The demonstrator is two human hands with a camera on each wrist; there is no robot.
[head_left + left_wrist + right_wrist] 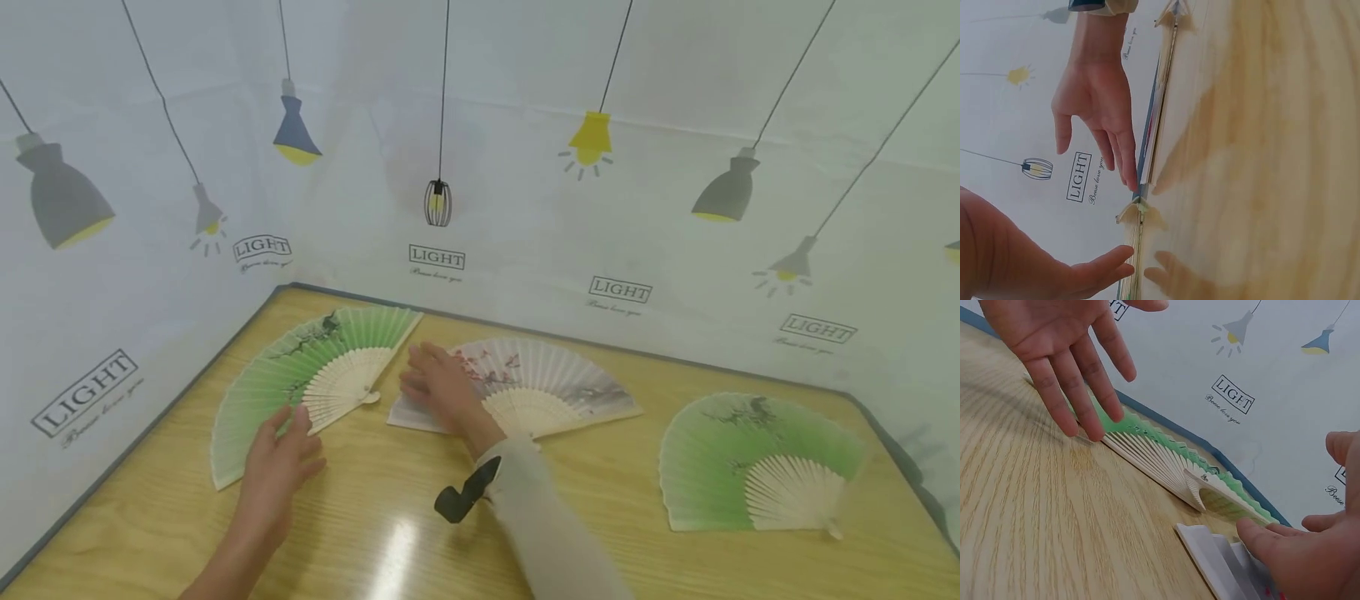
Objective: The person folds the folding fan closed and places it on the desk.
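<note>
On the table [645, 567]: three paper fans are lying spread wide, none of them folded up.
Left green fan [277, 392]: it is lying aslant, its slats facing the near right, just beside the pale fan [547, 383].
Pale fan: it is resting between the two green ones, its left end partly covered by a hand.
Right green fan [720, 458]: it is lying well apart from the others, with neither hand near it.
Left hand [281, 462]: it is hovering by the near edge of the left green fan, fingers loosely extended, gripping nothing; whether it is touching is unclear.
Right hand [446, 387]: it is reaching over the pale fan's left end, fingers nearly straight, gripping nothing; contact cannot be told.
Spreading: it is looking finished on all three.
Left over: perhaps only slight straightening is remaining around the left pair.
</note>
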